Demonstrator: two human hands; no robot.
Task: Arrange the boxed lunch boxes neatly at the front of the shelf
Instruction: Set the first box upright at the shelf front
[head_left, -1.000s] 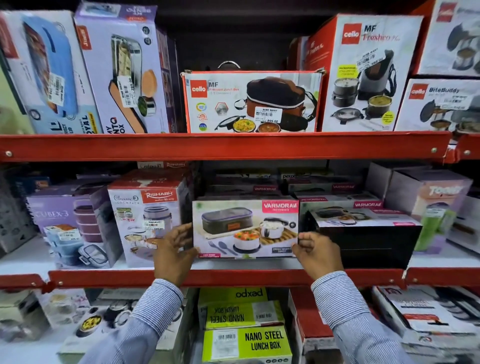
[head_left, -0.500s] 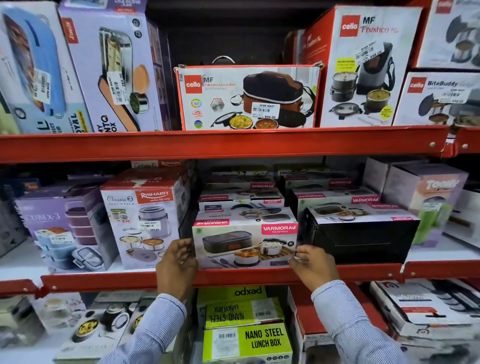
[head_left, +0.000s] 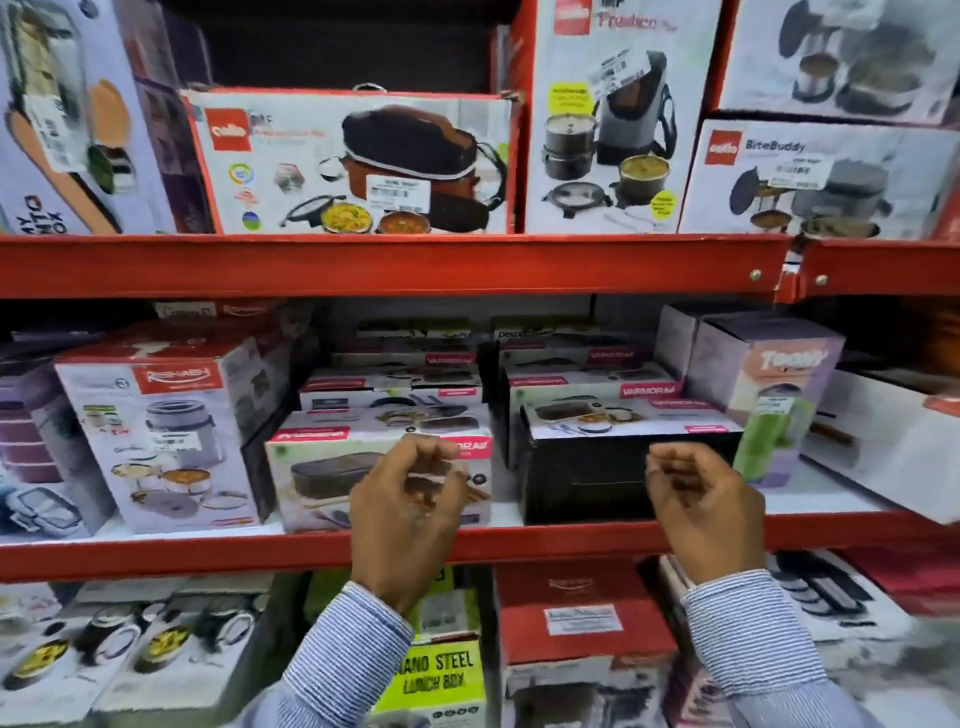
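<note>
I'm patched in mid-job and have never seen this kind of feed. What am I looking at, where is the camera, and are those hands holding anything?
There is no machine here: a person works with two bare hands, and the one camera sits on their head, looking forward and down. It faces red store shelving packed with boxed lunch boxes. On the middle shelf, a Varmora box with a pink label stands at the front edge, and a box with a black front stands to its right. The left hand and right hand hover in front of these boxes with fingers loosely curled. Neither appears to grip anything, though the picture is somewhat blurred.
</note>
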